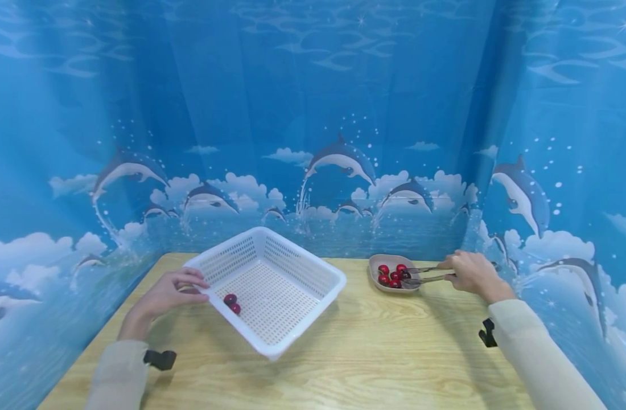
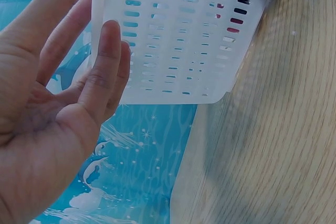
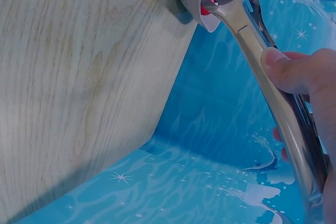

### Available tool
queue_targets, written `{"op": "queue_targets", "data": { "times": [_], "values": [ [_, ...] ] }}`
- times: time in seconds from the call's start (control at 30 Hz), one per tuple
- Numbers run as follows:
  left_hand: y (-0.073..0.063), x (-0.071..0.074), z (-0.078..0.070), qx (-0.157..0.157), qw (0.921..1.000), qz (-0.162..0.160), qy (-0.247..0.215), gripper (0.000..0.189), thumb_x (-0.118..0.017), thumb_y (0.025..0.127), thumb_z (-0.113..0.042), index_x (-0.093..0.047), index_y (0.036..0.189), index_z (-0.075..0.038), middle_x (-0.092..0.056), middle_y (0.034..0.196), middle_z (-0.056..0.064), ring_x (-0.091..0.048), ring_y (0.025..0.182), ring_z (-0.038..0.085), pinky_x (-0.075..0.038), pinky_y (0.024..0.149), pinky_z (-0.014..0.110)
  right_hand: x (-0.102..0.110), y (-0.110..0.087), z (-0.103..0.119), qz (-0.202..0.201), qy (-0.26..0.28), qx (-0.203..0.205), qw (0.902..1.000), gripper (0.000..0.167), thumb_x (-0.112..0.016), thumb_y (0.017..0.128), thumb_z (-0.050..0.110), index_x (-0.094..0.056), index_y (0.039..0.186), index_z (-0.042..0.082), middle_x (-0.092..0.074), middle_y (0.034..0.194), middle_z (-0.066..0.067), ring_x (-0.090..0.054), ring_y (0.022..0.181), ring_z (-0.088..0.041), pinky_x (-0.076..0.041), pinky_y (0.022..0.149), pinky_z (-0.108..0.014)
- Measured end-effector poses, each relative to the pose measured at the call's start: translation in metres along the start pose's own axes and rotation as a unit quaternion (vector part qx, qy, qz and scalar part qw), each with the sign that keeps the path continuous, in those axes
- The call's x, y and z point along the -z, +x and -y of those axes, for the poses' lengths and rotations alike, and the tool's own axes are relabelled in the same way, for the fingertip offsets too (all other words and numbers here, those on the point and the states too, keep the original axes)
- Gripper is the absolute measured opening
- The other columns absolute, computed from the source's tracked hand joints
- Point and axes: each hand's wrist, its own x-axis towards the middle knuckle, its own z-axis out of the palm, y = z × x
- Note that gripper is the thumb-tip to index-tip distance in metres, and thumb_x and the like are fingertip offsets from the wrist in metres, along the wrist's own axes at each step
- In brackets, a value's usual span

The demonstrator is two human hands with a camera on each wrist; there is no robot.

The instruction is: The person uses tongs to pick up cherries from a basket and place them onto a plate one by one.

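Observation:
My left hand (image 1: 164, 293) pinches the left rim of a white slotted plastic basket (image 1: 303, 259), its thumb on the outer wall in the left wrist view. The basket sits tilted, casting a shadow on the wood. Two dark red cherries (image 1: 231, 299) lie against its near left wall. At the right, my right hand (image 1: 469, 273) grips a pair of metal tongs (image 3: 278, 108) by the handles. The slotted tong heads reach into a small beige bowl (image 1: 377, 262), right at a dark cherry (image 1: 406, 275). Several brighter red cherries (image 1: 383, 279) lie beside it.
A light wooden table (image 1: 374, 353) carries both containers. The bowl stands close to its far edge. Blue curtains (image 1: 272, 85) with dolphins surround the table at the back and on both sides.

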Motion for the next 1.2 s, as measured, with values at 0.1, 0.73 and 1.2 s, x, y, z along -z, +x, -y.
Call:
{"op": "queue_targets", "data": {
  "times": [0.1, 0.73, 1.2],
  "values": [
    [0.000, 0.000, 0.000, -0.001, 1.0000, 0.000, 0.003, 0.033, -0.084, 0.085, -0.012, -0.074, 0.111, 0.007, -0.057, 0.124, 0.019, -0.054, 0.107, -0.004, -0.054, 0.090, 0.018, -0.001, 0.000, 0.000, 0.000, -0.002, -0.002, 1.0000, 0.021, -0.081, 0.086, 0.011, -0.082, 0.108, 0.012, -0.078, 0.102, -0.010, -0.071, 0.082, -0.030, -0.043, 0.048, -0.029],
    [-0.001, 0.000, -0.005, 0.017, 0.9994, 0.000, 0.029, 0.033, -0.084, 0.086, -0.017, -0.076, 0.112, 0.002, -0.056, 0.129, 0.023, -0.053, 0.108, -0.004, -0.050, 0.092, 0.016, 0.003, 0.005, 0.005, -0.062, -0.027, 0.035, 0.9971, 0.043, -0.086, 0.082, 0.024, -0.076, 0.121, 0.010, -0.074, 0.112, -0.016, -0.065, 0.092, -0.032, -0.055, 0.057, -0.040],
    [0.001, 0.002, -0.004, 0.026, 0.9994, 0.002, 0.023, 0.035, -0.084, 0.086, -0.017, -0.075, 0.114, 0.002, -0.054, 0.134, 0.025, -0.056, 0.109, -0.002, -0.051, 0.092, 0.017, 0.018, 0.036, 0.047, -0.214, -0.009, 0.159, 0.9636, 0.044, -0.089, 0.077, 0.022, -0.077, 0.118, 0.008, -0.077, 0.107, -0.013, -0.067, 0.088, -0.029, -0.055, 0.056, -0.040]
  ]
}}
